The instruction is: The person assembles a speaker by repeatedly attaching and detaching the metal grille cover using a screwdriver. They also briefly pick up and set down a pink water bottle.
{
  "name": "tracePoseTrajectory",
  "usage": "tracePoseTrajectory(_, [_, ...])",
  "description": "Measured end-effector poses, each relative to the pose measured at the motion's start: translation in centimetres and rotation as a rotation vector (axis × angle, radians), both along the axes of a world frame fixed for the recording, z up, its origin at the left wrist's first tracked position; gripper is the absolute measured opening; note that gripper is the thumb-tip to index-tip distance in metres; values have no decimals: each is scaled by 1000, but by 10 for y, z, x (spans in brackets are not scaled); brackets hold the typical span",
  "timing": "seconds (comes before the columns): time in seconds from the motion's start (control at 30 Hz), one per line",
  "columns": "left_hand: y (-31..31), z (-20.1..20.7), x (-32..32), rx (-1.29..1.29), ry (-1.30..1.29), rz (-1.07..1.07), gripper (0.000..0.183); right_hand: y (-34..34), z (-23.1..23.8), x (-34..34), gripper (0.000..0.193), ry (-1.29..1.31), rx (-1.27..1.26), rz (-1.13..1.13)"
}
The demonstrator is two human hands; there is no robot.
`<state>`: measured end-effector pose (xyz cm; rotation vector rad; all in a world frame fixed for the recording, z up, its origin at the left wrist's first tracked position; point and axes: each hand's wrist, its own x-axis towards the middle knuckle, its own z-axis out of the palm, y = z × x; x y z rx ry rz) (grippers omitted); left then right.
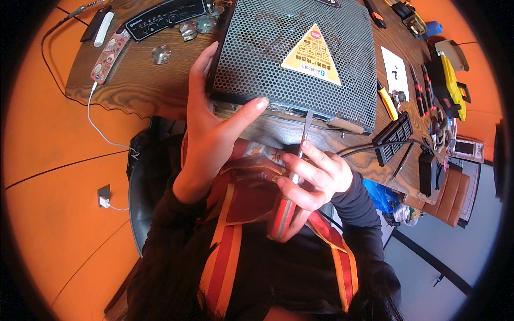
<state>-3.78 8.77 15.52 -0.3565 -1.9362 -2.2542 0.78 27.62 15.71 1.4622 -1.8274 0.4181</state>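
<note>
The right hand [320,181] grasps a flat-blade screwdriver [306,130] pointing far to the speaker's [251,59] near edge, left hand [210,131] spread at its near-left corner.

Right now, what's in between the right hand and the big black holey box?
A slim metal blade, part of the red-handled tool in the right hand. The head view shows it reaching the near edge of the black box.
</note>
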Motion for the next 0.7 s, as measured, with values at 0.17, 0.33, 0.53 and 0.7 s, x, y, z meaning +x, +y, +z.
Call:
tracePoseTrajectory(0.17, [2,-3,-1,-5,36,12,75,10,14,13,44,-289,-38,-34])
tracePoseTrajectory(0.33, [1,-1,0,11,10,-9,75,22,37,38,44,-750,-495,24])
tracePoseTrajectory(0.53, [1,4,-3,-8,53,-9,75,29,45,40,52,-443,-1380,-226])
tracePoseTrajectory(0.7, [-13,23,-15,-678,451,98,68,35,39,35,46,-680,-1203,-75])
